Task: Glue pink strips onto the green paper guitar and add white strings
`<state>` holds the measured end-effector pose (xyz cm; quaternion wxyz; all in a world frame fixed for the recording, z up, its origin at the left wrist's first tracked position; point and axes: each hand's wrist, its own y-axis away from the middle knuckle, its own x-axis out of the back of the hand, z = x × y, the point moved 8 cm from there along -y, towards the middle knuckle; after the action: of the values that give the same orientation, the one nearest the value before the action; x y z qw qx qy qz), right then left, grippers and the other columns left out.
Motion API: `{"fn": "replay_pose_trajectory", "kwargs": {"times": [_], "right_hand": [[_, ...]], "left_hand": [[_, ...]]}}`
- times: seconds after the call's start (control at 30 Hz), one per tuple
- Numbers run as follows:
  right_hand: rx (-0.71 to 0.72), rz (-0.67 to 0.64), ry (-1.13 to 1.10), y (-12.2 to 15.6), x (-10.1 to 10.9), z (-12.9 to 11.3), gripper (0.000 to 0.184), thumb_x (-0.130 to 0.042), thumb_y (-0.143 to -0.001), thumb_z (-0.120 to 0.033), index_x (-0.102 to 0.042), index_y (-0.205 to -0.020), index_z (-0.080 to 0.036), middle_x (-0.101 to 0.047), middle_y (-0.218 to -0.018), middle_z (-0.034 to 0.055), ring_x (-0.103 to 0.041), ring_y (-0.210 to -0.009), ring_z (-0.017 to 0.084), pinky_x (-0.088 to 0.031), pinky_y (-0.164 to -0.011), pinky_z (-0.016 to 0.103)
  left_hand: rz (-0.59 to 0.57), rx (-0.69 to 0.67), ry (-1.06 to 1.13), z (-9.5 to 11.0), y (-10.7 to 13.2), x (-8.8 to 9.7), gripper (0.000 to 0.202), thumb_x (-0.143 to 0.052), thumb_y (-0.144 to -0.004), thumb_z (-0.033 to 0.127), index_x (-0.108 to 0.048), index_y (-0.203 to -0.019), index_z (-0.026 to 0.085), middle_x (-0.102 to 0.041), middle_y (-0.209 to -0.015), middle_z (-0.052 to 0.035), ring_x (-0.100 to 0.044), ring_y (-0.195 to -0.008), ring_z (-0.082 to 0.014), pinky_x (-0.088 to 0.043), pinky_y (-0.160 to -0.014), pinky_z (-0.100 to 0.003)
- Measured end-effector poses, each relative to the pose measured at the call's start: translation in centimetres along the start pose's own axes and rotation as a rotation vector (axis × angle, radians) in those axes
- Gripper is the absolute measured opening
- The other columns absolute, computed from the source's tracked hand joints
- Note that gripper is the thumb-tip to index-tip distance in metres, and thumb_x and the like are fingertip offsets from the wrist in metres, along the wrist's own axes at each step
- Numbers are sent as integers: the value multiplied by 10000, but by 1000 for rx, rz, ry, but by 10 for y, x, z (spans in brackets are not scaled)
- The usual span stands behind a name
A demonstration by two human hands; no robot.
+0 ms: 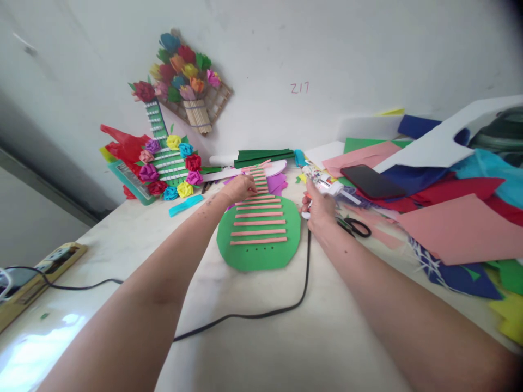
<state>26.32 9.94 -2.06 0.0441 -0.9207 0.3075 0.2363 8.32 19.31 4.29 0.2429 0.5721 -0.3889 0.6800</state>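
A green paper guitar shape lies on the white table, crossed by several pink paper strips. My left hand rests on the narrow neck of the shape, fingers curled and pressing on the strips there. My right hand is closed round a white glue gun just right of the green shape, its black cord trailing toward me across the table.
Black scissors and a dark phone lie right of my right hand amid loose coloured paper sheets. A finished guitar with paper flowers leans at back left. A power strip sits at the left edge.
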Motion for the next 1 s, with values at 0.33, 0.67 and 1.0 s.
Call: {"fn": "replay_pose_trajectory", "kwargs": {"times": [0.33, 0.67, 1.0], "right_hand": [[-2, -5, -33, 0, 0, 0, 319, -638, -654, -420, -477, -580, -154, -430, -381, -74, -343, -262, 40, -332, -260, 182], [-27, -40, -21, -2, -3, 5, 227, -671, -607, -308, -504, -623, -155, -461, -376, -75, -356, -261, 46, -331, -268, 173], [-12, -59, 45, 0, -5, 3, 119, -628, -583, -171, -512, -589, -144, -489, -362, -57, -376, -254, 58, -281, -261, 163]], "left_hand": [[131, 16, 69, -6, 4, 16, 209, -554, -730, 298, -704, -727, 153, -627, -758, -61, -553, -663, -127, -429, -655, -229], [333, 635, -36, -67, 54, 24, 271, -601, -636, 415, -643, -530, 169, -456, -339, -3, -448, -377, -125, -335, -415, -224], [251, 599, 36, -48, 52, 1, 411, -512, -708, 502, -650, -510, 170, -460, -337, -30, -494, -444, -168, -368, -476, -265]]}}
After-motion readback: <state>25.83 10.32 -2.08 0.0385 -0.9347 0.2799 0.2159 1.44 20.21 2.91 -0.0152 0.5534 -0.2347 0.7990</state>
